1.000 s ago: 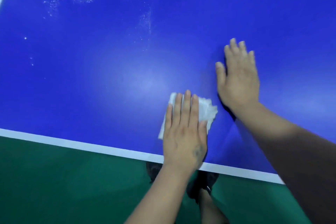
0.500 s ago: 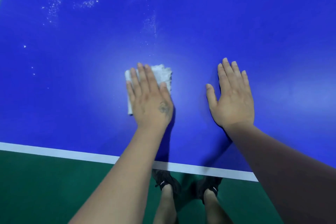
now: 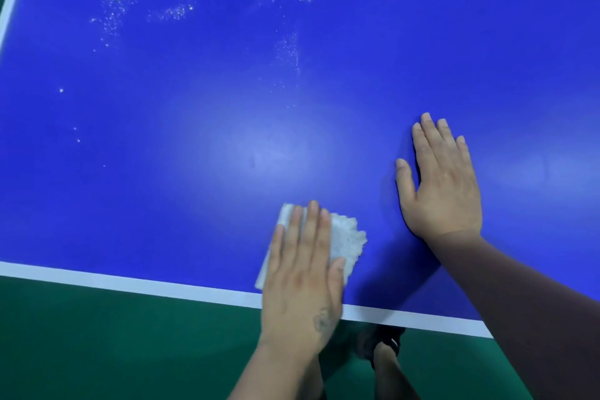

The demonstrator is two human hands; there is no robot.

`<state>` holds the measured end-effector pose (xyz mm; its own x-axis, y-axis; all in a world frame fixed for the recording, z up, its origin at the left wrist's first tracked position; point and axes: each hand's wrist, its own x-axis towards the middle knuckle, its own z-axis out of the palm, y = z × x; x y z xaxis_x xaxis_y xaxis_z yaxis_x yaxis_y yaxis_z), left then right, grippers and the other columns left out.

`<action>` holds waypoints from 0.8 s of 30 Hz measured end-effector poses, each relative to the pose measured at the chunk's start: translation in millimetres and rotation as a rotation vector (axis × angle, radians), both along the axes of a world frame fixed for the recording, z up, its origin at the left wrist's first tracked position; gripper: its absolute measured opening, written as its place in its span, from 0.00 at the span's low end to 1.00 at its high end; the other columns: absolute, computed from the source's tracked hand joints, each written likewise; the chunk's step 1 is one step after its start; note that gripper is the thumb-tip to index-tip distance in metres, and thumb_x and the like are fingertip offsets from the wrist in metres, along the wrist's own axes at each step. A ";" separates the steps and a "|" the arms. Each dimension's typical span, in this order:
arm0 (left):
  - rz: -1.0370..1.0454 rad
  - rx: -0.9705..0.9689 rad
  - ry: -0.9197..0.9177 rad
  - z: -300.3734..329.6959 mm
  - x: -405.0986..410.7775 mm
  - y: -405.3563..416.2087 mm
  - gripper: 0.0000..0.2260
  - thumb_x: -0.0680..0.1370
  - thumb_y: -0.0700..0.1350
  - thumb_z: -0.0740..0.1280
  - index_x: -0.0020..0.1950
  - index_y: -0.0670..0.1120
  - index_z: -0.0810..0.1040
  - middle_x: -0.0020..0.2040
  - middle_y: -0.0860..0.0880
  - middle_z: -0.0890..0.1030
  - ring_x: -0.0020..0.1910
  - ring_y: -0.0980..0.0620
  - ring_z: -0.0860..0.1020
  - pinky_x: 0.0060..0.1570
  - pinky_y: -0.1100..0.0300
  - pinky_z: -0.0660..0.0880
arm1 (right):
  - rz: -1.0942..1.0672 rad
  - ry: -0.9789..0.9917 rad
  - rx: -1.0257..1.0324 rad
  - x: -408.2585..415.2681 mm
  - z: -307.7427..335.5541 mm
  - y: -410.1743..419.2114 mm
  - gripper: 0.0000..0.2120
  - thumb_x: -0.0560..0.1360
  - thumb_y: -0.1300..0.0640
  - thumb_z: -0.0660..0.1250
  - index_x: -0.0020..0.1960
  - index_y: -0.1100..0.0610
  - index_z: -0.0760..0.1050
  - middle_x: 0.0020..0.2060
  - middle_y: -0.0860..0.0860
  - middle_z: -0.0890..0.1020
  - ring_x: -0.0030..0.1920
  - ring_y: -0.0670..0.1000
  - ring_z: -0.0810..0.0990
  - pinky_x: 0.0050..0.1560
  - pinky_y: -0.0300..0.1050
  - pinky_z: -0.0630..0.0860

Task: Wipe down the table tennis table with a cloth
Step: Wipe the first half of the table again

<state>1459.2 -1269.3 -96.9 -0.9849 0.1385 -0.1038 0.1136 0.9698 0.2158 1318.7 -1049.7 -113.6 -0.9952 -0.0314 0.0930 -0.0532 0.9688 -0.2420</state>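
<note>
Pressing flat with straight fingers, left hand [image 3: 302, 273] on the white cloth [image 3: 344, 240] at lower centre, just above the table's white edge line [image 3: 130, 281]; right hand [image 3: 444, 182] spread flat on the blue table [image 3: 454, 26] at right, gripping nothing; risk of missing the white specks [image 3: 113, 6] at upper left (well apart from the cloth), or sliding the cloth off the near edge; most of the cloth hidden under the palm; shoes [image 3: 386, 343] dim below.

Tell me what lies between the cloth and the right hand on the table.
Head view: only bare blue table top, in shadow, between the cloth and the right hand.
</note>
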 end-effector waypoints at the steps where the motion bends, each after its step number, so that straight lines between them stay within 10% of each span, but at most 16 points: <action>1: 0.030 -0.008 -0.001 1.0 -2.5 -14.1 0.28 0.88 0.51 0.51 0.88 0.42 0.54 0.88 0.45 0.52 0.88 0.44 0.50 0.84 0.40 0.57 | -0.002 0.002 0.000 0.0 0.1 0.0 0.29 0.87 0.47 0.53 0.84 0.59 0.60 0.85 0.51 0.59 0.86 0.53 0.54 0.85 0.58 0.52; 12: 0.325 -0.007 0.055 -10.0 -174.9 -14.9 0.31 0.88 0.54 0.45 0.88 0.40 0.51 0.88 0.41 0.50 0.88 0.41 0.46 0.85 0.41 0.46 | -0.007 0.014 0.019 -0.9 -0.7 -2.4 0.29 0.87 0.47 0.53 0.84 0.59 0.62 0.85 0.51 0.60 0.85 0.54 0.55 0.85 0.57 0.53; 18: -0.034 0.038 0.053 -4.2 -86.7 13.4 0.30 0.89 0.52 0.49 0.88 0.40 0.48 0.88 0.42 0.48 0.88 0.42 0.44 0.85 0.41 0.51 | 0.001 -0.004 0.022 -7.0 2.8 -4.3 0.31 0.86 0.46 0.53 0.85 0.59 0.59 0.85 0.52 0.58 0.86 0.54 0.54 0.85 0.60 0.52; 24: 0.108 0.004 0.023 -1.0 -33.6 -53.7 0.30 0.88 0.52 0.52 0.87 0.39 0.54 0.88 0.42 0.54 0.87 0.42 0.50 0.85 0.40 0.53 | 0.019 0.073 -0.050 -93.5 11.8 -42.8 0.36 0.87 0.39 0.54 0.86 0.59 0.53 0.86 0.53 0.55 0.86 0.55 0.50 0.85 0.59 0.48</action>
<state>1425.6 -1323.1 -97.9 -0.9963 0.0318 -0.0803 0.0135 0.9758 0.2181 1225.2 -1092.5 -101.8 -0.9849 -0.0439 0.1674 -0.0910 0.9541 -0.2852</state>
